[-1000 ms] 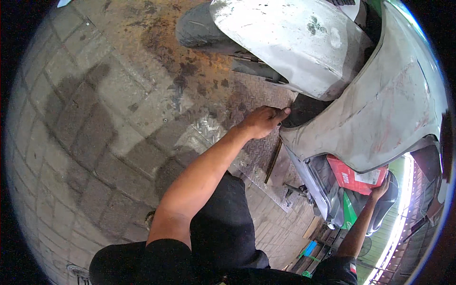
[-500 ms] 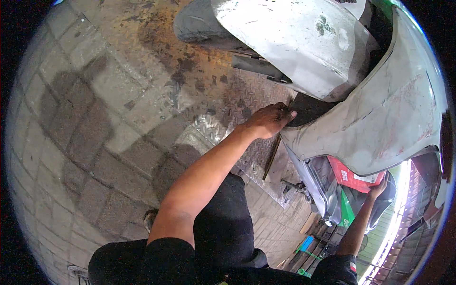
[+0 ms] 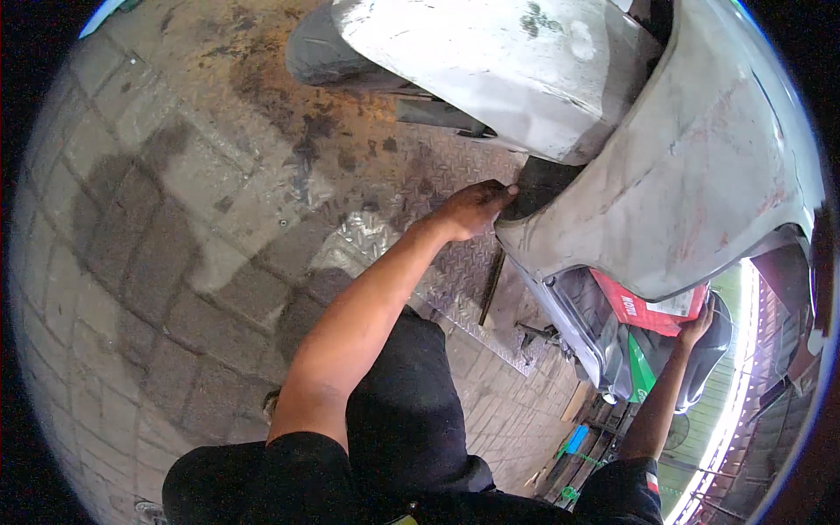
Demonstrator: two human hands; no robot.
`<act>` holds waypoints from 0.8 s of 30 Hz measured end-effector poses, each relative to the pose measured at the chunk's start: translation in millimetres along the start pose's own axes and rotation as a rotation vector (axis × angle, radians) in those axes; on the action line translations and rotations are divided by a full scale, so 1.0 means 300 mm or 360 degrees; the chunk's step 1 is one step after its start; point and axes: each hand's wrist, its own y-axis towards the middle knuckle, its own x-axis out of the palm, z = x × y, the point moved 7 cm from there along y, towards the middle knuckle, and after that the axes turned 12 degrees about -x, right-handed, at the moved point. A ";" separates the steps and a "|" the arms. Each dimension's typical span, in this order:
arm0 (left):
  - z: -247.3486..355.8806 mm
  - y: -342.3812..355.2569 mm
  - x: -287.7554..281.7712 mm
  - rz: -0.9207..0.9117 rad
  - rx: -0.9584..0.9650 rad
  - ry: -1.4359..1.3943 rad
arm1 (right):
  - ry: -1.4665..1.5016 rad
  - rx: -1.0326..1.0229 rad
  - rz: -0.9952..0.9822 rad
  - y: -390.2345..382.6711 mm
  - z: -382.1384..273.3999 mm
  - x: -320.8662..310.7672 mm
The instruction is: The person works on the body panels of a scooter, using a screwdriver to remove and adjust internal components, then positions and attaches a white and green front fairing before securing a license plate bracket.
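Observation:
My left hand [image 3: 479, 207] is closed at the edge of a dark plastic piece [image 3: 542, 184], just beside the lower corner of a scuffed white scooter body panel [image 3: 665, 184]; its fingertips are partly hidden. Above it sits the white front fender [image 3: 490, 61] over a tyre [image 3: 319, 52]. My right hand [image 3: 696, 324] grips the right end of a red box [image 3: 639, 311] with a white label, which lies over the dark seat area with green trim [image 3: 640, 367], partly covered by the panel.
Stained metal plating [image 3: 455, 280] lies under the scooter, with grey paving [image 3: 157, 306] to the left. A metal stand part [image 3: 542, 337] juts below the body. Planks and blue and green items [image 3: 577, 437] are at the lower right; a dark mirror-like part [image 3: 779, 271] hangs far right.
The scooter and both my hands appear slightly further up and left in the picture, as the view has shifted. My hands keep the same holds.

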 end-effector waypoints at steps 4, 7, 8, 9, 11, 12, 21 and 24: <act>-0.021 0.015 -0.015 0.0154 0.0125 0.0046 | 0.0553 0.0490 0.0166 -0.015 0.059 0.016; 0.029 -0.044 -0.026 0.0020 0.0044 0.0385 | 0.0712 0.0749 0.0266 0.005 -0.025 0.083; 0.066 -0.058 -0.009 -0.0012 0.0071 0.0384 | -0.0111 0.0059 -0.0046 0.013 -0.058 0.023; 0.118 -0.079 -0.001 0.0001 0.0195 0.0169 | -0.0149 0.0072 -0.0041 -0.026 -0.004 -0.029; 0.216 -0.150 -0.016 0.0049 0.0296 0.0003 | 0.0270 0.0435 0.0095 -0.011 -0.019 0.018; 0.291 -0.202 -0.021 -0.0029 0.0439 -0.0355 | 0.0544 0.0695 0.0225 -0.003 -0.034 0.041; 0.488 -0.286 0.072 0.0119 0.0709 -0.1167 | 0.0616 0.0700 0.0273 0.071 -0.182 0.027; 0.514 -0.316 0.061 0.0591 0.1034 -0.0569 | 0.0688 0.0685 0.0273 0.086 -0.206 0.037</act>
